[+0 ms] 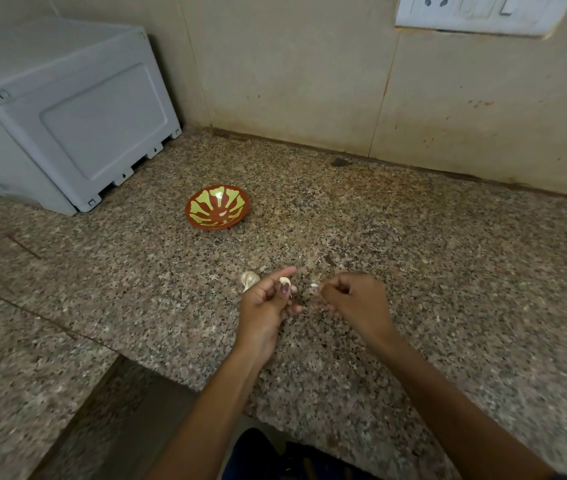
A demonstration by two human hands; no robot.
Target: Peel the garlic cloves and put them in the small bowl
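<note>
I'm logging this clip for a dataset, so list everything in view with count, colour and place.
small bowl: one, red-brown with yellow-green pattern, on the counter, mid-left; at least one pale clove inside
garlic clove: one, pale, pinched in left hand
peel scrap: one, white, at right fingertips
garlic piece: one, whitish, on the counter behind left hand
counter: one, speckled granite
plastic box: one, grey-white, back left
socket panel: one, white, on wall
left hand: one
right hand: one

The right hand (355,299) is motion-blurred; the white scrap (314,285) at its fingertips is too small to identify. The garlic bulb (249,279) is partly hidden behind the left hand (268,303). The grey appliance (60,112) and wall socket plate (476,12) are cut by the frame edges.
</note>
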